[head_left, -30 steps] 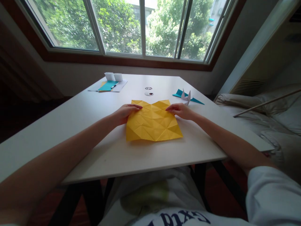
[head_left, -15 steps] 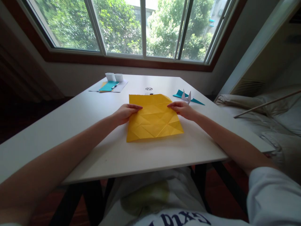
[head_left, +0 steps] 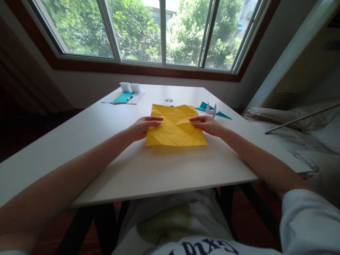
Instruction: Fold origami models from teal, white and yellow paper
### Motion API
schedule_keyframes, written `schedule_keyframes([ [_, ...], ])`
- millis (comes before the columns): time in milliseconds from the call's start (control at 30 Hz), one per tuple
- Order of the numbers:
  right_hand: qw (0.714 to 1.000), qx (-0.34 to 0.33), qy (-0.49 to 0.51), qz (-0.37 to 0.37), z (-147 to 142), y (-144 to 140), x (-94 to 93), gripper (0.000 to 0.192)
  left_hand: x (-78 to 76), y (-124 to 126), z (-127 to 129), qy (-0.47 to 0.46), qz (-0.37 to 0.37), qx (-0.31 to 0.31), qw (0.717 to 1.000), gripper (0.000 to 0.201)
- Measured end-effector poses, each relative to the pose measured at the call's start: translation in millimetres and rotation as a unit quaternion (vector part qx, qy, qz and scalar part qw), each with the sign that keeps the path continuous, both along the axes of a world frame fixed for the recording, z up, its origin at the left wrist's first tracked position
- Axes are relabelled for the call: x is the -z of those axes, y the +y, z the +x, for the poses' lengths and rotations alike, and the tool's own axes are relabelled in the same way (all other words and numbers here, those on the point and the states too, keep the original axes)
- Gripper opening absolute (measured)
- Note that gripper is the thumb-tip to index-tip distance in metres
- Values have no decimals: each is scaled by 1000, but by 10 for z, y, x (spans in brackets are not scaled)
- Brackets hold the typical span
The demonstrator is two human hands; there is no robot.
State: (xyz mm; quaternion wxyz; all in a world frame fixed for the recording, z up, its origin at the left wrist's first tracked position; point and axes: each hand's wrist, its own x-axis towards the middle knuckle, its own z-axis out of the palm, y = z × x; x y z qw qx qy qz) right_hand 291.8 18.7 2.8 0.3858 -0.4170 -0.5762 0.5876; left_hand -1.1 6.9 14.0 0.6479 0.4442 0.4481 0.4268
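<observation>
A yellow sheet of paper, crossed by many fold creases, is spread between my two hands just above the white table. My left hand pinches its left side, thumb on top and fingers partly hidden beneath. On the opposite side, my right hand grips the right edge in the same kind of pinch. Past my right hand lie a teal folded paper plane and a white origami figure with pointed tips.
At the table's far left, a teal sheet with a pen on it rests over other papers. White folded paper pieces stand behind them. A dark round mark is on the tabletop. A sofa flanks the right side.
The yellow paper has tilted flatter; its near edge has risen away from me and its far corners have shifted. Both hands keep their hold in nearly the same place.
</observation>
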Motion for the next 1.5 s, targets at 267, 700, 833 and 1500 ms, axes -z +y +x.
schedule_keyframes([
  [267, 999, 6, 31, -6, -13, -23, -67, 22, 27, 39, 8, 2, 11, -4, 1000, 35],
  [700, 990, 45, 101, -86, 20, -52, -173, 28, -25, 53, -38, -9, -8, 15, 1000, 35],
  [833, 987, 22, 79, -140, 132, -26, -200, 40, -80, -3, -21, 8, -28, 72, 997, 33],
  [1500, 988, -78, 72, -113, 89, -94, -203, 27, -98, -33, -33, -39, -37, 92, 994, 53],
])
